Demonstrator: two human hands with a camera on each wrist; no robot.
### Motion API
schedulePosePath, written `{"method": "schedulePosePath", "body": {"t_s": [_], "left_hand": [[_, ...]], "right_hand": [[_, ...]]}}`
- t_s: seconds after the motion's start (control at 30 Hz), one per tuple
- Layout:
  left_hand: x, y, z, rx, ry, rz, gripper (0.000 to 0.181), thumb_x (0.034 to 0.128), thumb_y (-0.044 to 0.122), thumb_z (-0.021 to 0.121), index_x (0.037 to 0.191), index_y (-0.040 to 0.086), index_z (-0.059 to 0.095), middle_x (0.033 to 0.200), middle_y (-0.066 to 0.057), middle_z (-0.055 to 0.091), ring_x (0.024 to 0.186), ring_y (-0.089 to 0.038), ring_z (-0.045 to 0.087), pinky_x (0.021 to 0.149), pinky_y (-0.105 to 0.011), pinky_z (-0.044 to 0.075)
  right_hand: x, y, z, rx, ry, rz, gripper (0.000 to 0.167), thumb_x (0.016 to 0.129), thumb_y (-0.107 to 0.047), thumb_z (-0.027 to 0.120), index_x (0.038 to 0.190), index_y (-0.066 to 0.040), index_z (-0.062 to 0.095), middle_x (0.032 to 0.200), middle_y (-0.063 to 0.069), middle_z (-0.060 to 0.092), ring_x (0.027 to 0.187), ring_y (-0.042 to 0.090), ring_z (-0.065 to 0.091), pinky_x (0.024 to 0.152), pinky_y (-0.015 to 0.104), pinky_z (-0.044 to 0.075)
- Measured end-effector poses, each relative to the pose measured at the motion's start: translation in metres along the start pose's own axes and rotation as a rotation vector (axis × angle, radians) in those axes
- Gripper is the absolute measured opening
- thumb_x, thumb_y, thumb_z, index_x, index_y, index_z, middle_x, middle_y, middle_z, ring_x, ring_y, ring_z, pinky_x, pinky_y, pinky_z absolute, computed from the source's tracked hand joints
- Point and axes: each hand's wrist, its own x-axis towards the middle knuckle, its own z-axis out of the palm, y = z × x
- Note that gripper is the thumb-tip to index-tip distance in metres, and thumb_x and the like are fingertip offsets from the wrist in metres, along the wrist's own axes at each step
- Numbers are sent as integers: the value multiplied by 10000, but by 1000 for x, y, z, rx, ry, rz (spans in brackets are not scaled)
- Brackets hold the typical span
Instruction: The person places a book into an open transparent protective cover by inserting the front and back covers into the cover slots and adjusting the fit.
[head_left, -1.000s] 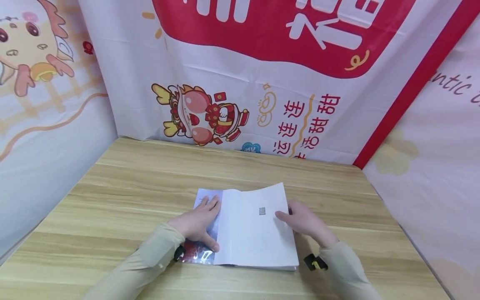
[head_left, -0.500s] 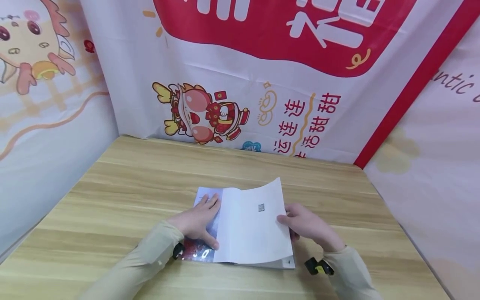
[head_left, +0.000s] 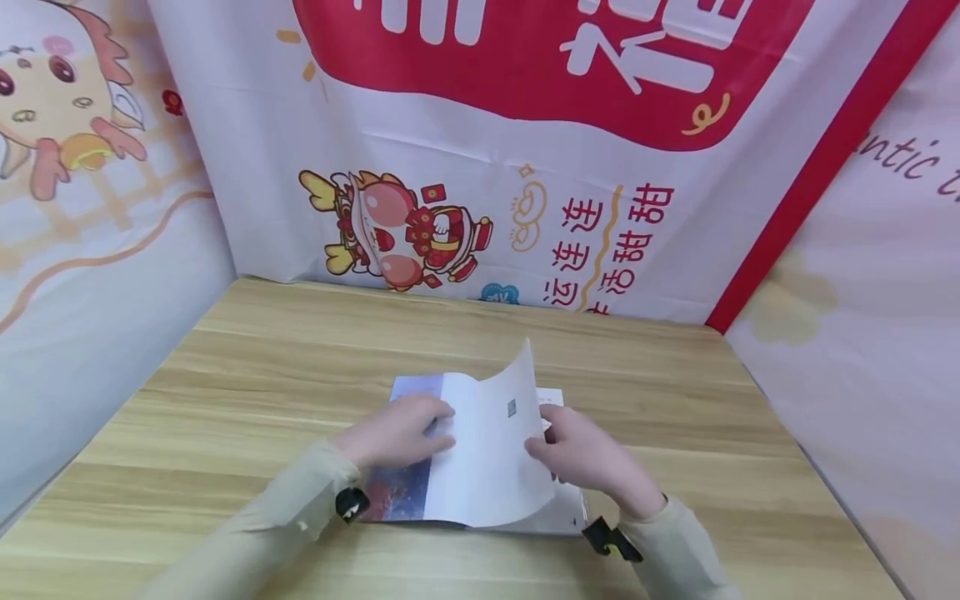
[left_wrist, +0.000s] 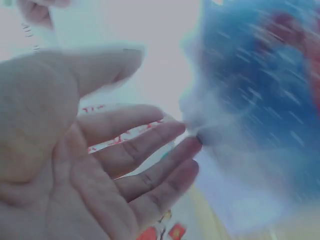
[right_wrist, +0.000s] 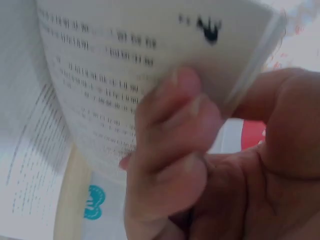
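An open book lies on the wooden table, its white leaf [head_left: 487, 467] lifted and curving up at the right, a small square code printed on it. My right hand [head_left: 588, 454] pinches that leaf's outer edge between thumb and fingers; in the right wrist view the printed page [right_wrist: 95, 75] bends over the curled fingers [right_wrist: 175, 155]. My left hand [head_left: 393, 433] is over the blue and red cover flap [head_left: 401, 492], fingers relaxed towards the white leaf. The left wrist view shows the left hand [left_wrist: 110, 165] with fingers spread apart and nothing gripped. Whether it touches the book, I cannot tell.
The wooden table [head_left: 262, 375] extends around the book. Behind it hangs a red and white printed cloth [head_left: 450, 133], with pale printed cloths at the left [head_left: 127, 275] and right [head_left: 870, 350]. A black strap with a camera sits on each wrist.
My right hand has moved left with the leaf's edge, raising it and uncovering the page underneath. The left hand's fingers have come off their spread, flat position on the flap.
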Motion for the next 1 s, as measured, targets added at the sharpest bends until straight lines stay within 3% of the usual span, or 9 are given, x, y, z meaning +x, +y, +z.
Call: {"method": "schedulePosePath", "body": {"t_s": [0.13, 0.27, 0.37, 0.47, 0.6, 0.73, 0.8, 0.87, 1.0], "left_hand": [[28, 19, -11, -322, -20, -115, 492, 1017, 462, 491, 1069, 20, 702, 896, -70, 692, 714, -135, 635, 682, -335, 538], [60, 36, -16, -613, -86, -274, 805, 943, 694, 397, 1274, -11, 599, 1130, -200, 666, 867, -283, 703, 741, -386, 581], [77, 42, -14, -670, -121, -321, 714, 972, 618, 444, 1170, -45, 620, 1051, -243, 669, 831, -342, 703, 669, -397, 595], [85, 40, -11, -670, -112, -324, 434, 1031, 343, 478, 1033, -71, 610, 906, -215, 692, 765, -338, 708, 614, -373, 596], [86, 30, -7, -675, -58, -303, 211, 1004, 111, 432, 1067, -57, 545, 839, -171, 678, 714, -301, 702, 596, -369, 595], [74, 18, -11, -692, -2, -296, 280, 1010, 118, 418, 1156, -74, 561, 899, -151, 676, 760, -260, 696, 645, -373, 592], [66, 11, -14, -712, 24, -305, 311, 1021, 134, 417, 1200, -66, 574, 922, -136, 686, 787, -246, 693, 687, -361, 579], [56, 4, -15, -745, 39, -317, 336, 1035, 147, 411, 1249, -59, 568, 954, -129, 694, 816, -244, 693, 726, -354, 565], [40, -13, -13, -807, 74, -336, 357, 1061, 157, 394, 1334, -32, 524, 1011, -132, 697, 851, -250, 697, 754, -349, 558]], "right_hand": [[-1, -9, 6, -92, 89, -9, 350, 904, -26, 562, 1243, 55, 603, 575, -11, 479, 470, 122, 427, 440, 271, 385], [1, -17, 14, -249, 190, -56, 89, 855, -19, 571, 895, 1, 647, 522, -47, 368, 428, 88, 336, 402, 246, 300], [2, -21, 20, -344, 229, -105, 159, 834, -38, 581, 693, -82, 526, 534, -60, 365, 428, 75, 335, 383, 247, 296], [3, -23, 21, -325, 228, -140, 164, 880, -108, 619, 725, -90, 570, 541, -64, 373, 442, 71, 347, 385, 257, 309], [4, -20, 13, -141, 183, -98, 338, 967, -370, 619, 1048, -49, 693, 564, -45, 480, 493, 98, 450, 454, 286, 395], [12, -4, -6, -80, 171, 16, 557, 979, -509, 542, 1241, -30, 650, 746, 22, 630, 647, 159, 569, 570, 324, 485], [18, 8, -13, -114, 169, 56, 482, 994, -456, 545, 1163, -25, 678, 750, 31, 613, 634, 165, 545, 544, 311, 466], [25, 21, -17, -155, 159, 111, 387, 1000, -387, 563, 946, -24, 687, 699, 19, 565, 589, 151, 495, 507, 283, 423], [34, 41, -16, -173, 104, 186, 440, 1003, -281, 571, 617, -103, 455, 533, -15, 359, 463, 122, 311, 436, 250, 264]]}}
